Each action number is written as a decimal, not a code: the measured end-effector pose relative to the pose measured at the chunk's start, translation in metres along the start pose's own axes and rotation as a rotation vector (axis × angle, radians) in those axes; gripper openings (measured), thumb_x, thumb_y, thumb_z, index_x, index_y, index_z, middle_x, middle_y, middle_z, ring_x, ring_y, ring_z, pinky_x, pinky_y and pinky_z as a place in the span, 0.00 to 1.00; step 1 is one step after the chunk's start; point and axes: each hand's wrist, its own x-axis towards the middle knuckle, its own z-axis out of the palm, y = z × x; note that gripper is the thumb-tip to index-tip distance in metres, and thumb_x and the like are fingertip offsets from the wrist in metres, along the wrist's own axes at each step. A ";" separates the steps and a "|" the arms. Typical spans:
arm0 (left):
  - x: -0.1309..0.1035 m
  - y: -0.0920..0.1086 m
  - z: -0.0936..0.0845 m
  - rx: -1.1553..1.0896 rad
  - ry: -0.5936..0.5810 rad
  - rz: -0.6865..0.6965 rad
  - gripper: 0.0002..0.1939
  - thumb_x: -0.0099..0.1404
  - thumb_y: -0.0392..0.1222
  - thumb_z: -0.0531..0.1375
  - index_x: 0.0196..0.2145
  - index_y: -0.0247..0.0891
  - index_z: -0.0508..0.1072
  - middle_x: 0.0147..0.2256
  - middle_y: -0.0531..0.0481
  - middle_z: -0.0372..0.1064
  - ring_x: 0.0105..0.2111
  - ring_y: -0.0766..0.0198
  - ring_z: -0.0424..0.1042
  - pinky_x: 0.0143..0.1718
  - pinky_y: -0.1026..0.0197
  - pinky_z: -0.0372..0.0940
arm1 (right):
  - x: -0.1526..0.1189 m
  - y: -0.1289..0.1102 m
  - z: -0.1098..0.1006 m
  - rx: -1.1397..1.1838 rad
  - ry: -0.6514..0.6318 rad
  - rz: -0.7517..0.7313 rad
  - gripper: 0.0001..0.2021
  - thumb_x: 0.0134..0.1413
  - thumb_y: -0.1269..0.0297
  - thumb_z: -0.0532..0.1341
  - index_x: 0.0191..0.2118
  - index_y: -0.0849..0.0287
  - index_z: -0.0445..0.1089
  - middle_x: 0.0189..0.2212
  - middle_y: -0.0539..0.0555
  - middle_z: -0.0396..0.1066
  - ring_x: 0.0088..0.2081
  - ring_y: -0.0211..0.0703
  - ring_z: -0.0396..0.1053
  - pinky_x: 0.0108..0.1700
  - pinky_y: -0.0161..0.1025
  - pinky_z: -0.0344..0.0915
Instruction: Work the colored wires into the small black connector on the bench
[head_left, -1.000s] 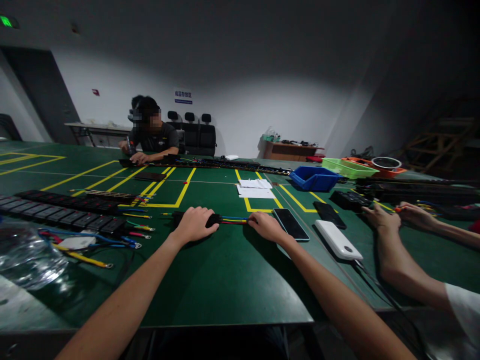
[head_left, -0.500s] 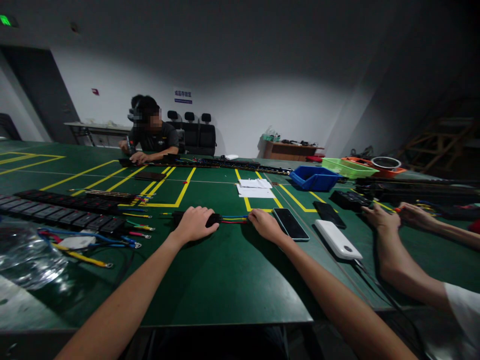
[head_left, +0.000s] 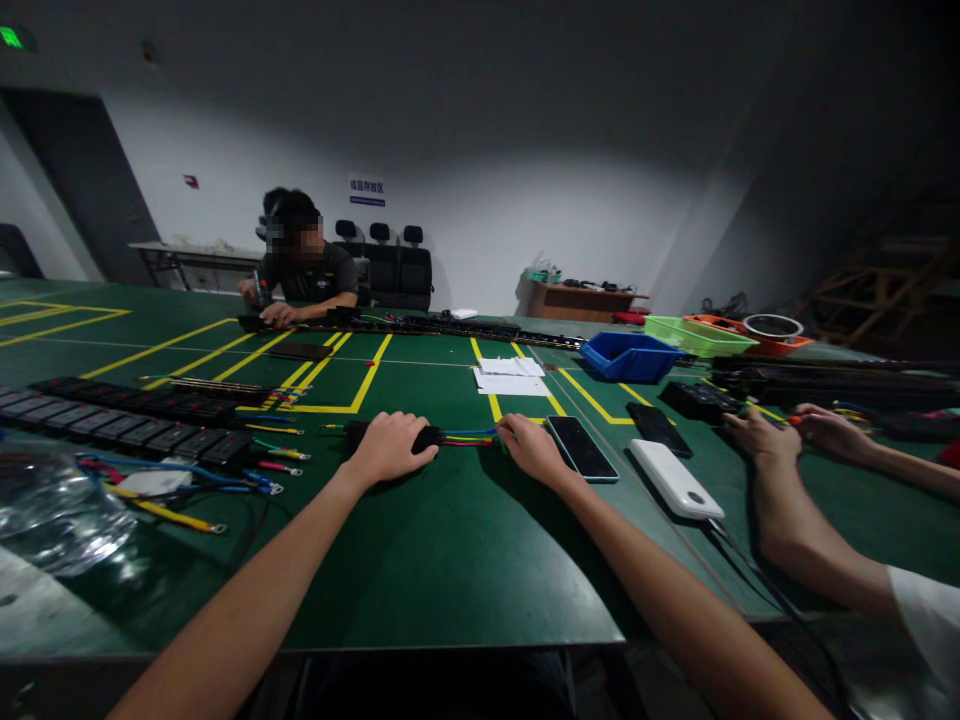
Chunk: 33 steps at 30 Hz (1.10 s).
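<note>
On the green table in front of me, my left hand [head_left: 390, 447] is closed over a black block [head_left: 429, 437], fingers across its top and thumb along the near side. Blue, yellow and red wires [head_left: 466, 438] run out of the block's right end. My right hand [head_left: 534, 450] pinches the far ends of these wires, and its fingertips hide them. A short yellow-green wire end [head_left: 331, 427] sticks out left of the block. Just right of my right hand lies a phone [head_left: 583, 448] with a dark screen.
Rows of black modules [head_left: 142, 432] with lugged cables [head_left: 169, 510] lie at left, beside clear plastic [head_left: 60, 515]. White papers [head_left: 510, 378], a blue bin [head_left: 630, 357] and a white power bank [head_left: 675, 480] are to the right. A co-worker's hands [head_left: 769, 440] work at far right; another person sits opposite.
</note>
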 end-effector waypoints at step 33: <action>0.000 -0.001 0.001 -0.012 0.002 0.003 0.23 0.69 0.61 0.52 0.46 0.41 0.75 0.40 0.44 0.76 0.40 0.52 0.73 0.40 0.54 0.60 | 0.000 0.005 0.000 -0.022 0.069 -0.005 0.07 0.65 0.63 0.57 0.38 0.56 0.72 0.37 0.54 0.72 0.37 0.41 0.70 0.35 0.35 0.59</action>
